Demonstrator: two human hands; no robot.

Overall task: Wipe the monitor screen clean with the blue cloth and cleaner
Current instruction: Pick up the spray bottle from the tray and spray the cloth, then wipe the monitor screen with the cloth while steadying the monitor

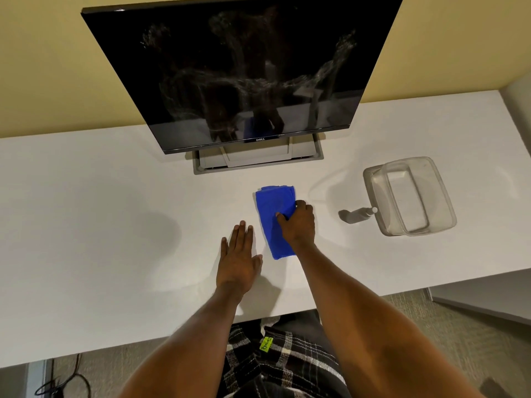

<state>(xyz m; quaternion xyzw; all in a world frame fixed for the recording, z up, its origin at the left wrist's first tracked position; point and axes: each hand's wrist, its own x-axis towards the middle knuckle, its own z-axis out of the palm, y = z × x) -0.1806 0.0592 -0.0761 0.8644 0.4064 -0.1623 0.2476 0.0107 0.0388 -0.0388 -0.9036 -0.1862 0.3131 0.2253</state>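
At frame centre, the left hand [240, 254] lies flat and released on the white worktop [115, 225]. Just right, the right hand [297, 222] grasps the folded blue cloth [273, 214] below the smeared monitor [244, 67].

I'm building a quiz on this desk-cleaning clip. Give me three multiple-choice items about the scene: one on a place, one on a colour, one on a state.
1. Where does the spray bottle lie?
A. Beside the clear container
B. On the monitor stand
C. In the left hand

2. What colour is the cloth?
A. Green
B. Blue
C. White

3. What state is the monitor screen in?
A. Lit and spotless
B. Cracked
C. Dark and smeared

Answers:
1 A: it lies on the desk against the clear container.
2 B: the folded cloth under the right hand is bright blue.
3 C: pale streaks cross the black screen.
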